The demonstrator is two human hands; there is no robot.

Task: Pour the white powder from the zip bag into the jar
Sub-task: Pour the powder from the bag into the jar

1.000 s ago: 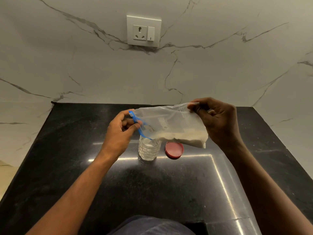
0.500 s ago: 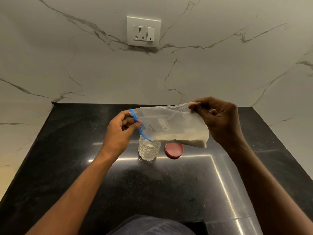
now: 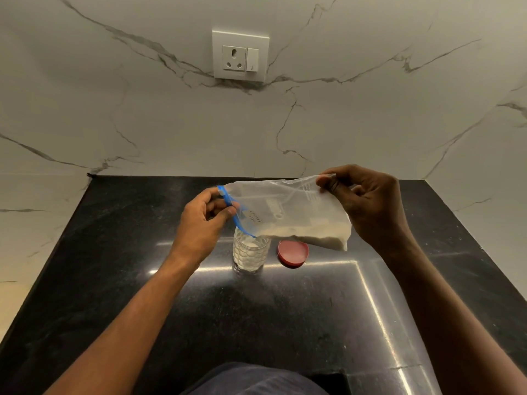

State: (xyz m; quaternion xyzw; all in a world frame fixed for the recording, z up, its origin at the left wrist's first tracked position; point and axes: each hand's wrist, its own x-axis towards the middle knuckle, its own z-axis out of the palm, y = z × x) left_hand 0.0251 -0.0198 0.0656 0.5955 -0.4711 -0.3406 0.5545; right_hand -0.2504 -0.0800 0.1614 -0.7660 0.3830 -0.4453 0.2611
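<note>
A clear zip bag (image 3: 288, 206) with a blue zip strip hangs sideways above the counter, white powder (image 3: 310, 236) pooled along its lower edge. My left hand (image 3: 204, 223) pinches the blue zip end at the left. My right hand (image 3: 370, 203) grips the bag's upper right corner. The bag's lower left corner sits right over the mouth of a clear textured jar (image 3: 251, 253), which stands upright on the counter and holds some white powder. The jar's rim is partly hidden by the bag.
A red lid (image 3: 293, 253) lies flat on the black stone counter (image 3: 256, 315) just right of the jar. A marble wall with a white socket plate (image 3: 240, 56) rises behind. The counter's edges run along both sides.
The bag and both hands have stayed almost in place. The powder in the bag has spread a little further left along the lower edge, toward the zip end.
</note>
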